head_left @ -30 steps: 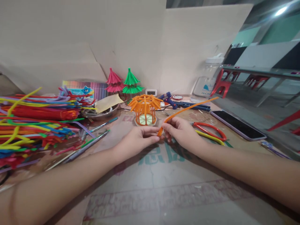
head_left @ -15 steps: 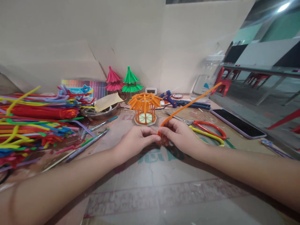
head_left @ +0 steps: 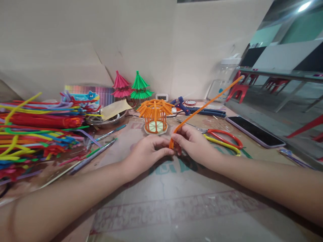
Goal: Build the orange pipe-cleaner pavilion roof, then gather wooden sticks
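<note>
The right hand [head_left: 195,143] clamps an orange pipe cleaner [head_left: 207,107] near its lower end, between the thumb and the index finger. From this grip, the free length slants upward and to the right of the fingers, with a slight bend just above them. The short lower end projects below the right thumb and lies at the fingertips of the left hand [head_left: 147,151]. The left thumb and fingers are curled toward that end; whether they pinch it or only rest beside it cannot be told. Both hands are positioned low over a transparent sheet [head_left: 176,215]. Just beyond the left fingers stands an orange pavilion model [head_left: 155,112], upright and apart from the hands. Farther beyond the fingers, and to their left, stand a pink tiered model [head_left: 122,85] and a green tiered model [head_left: 138,87]. A blue glue gun [head_left: 180,105] lies beyond the right fingers. Scissors [head_left: 212,131] with one red and one yellow handle lie just to the right of the right-hand fingers; a phone [head_left: 256,132] lies farther right. A multicoloured pipe cleaner pile [head_left: 42,121] is located well to the left of the left-hand fingers.
</note>
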A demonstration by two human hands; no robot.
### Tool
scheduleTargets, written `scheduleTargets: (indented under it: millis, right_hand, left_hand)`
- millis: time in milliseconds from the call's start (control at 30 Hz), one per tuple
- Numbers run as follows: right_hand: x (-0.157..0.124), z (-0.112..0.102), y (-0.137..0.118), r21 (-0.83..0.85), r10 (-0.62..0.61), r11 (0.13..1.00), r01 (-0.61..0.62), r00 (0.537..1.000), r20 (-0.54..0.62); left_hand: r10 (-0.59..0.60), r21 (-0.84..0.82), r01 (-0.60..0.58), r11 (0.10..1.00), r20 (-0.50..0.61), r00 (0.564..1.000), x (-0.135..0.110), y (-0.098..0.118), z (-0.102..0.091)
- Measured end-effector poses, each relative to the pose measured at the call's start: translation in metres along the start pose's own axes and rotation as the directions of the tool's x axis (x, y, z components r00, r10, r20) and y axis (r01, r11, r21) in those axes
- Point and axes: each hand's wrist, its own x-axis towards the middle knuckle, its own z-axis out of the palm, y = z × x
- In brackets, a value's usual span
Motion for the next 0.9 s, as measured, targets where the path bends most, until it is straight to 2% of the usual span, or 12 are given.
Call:
scheduleTargets:
  millis: [133,267,367,467,600,700,800,900]
  right_hand:
    - [-0.0024,0.0002,0.0013,-0.061,-0.044,0.997,0.046,0.998,0.04]
    - [-0.0034,-0.0015,-0.0002,-0.208,-0.113,0.972,0.108,0.994,-0.014]
    - [-0.0024,-0.0029,-0.0012,-0.291,-0.172,0.945,0.152,0.984,-0.045]
    - [-0.0015,-0.0032,-0.0008,-0.304,-0.208,0.935,0.182,0.976,-0.057]
    - [-0.0018,-0.0018,-0.0004,-0.218,-0.148,0.966,0.137,0.988,-0.034]
    - [-0.0011,-0.0015,-0.0015,-0.041,-0.048,0.998,0.05,0.998,0.051]
    - [0.0012,-0.0031,-0.0034,0.088,0.044,0.995,-0.055,0.991,0.124]
    - [0.0031,-0.0054,-0.0051,0.124,0.079,0.988,-0.093,0.991,0.112]
  left_hand:
    - [0.01,0.074,-0.009,0.997,-0.007,1.0,-0.001,-0.0014,-0.0005]
    - [0.026,0.122,-0.024,0.992,-0.01,1.0,-0.0013,-0.0044,-0.0005]
    - [0.029,0.097,-0.03,0.995,0.007,1.0,-0.0008,-0.0038,-0.0006]
    - [0.031,0.027,-0.032,0.999,0.056,0.998,-0.0004,-0.0024,-0.0005]
    - [0.034,-0.022,-0.032,0.999,0.086,0.996,0.0001,-0.0038,-0.0006]
    - [0.028,-0.086,-0.021,0.996,0.092,0.995,0.0007,-0.0065,-0.0008]
    - [0.021,-0.177,-0.005,0.984,0.09,0.996,0.0015,-0.0081,-0.0009]
    - [-0.012,-0.186,0.029,0.982,0.095,0.995,0.0022,-0.0082,-0.0005]
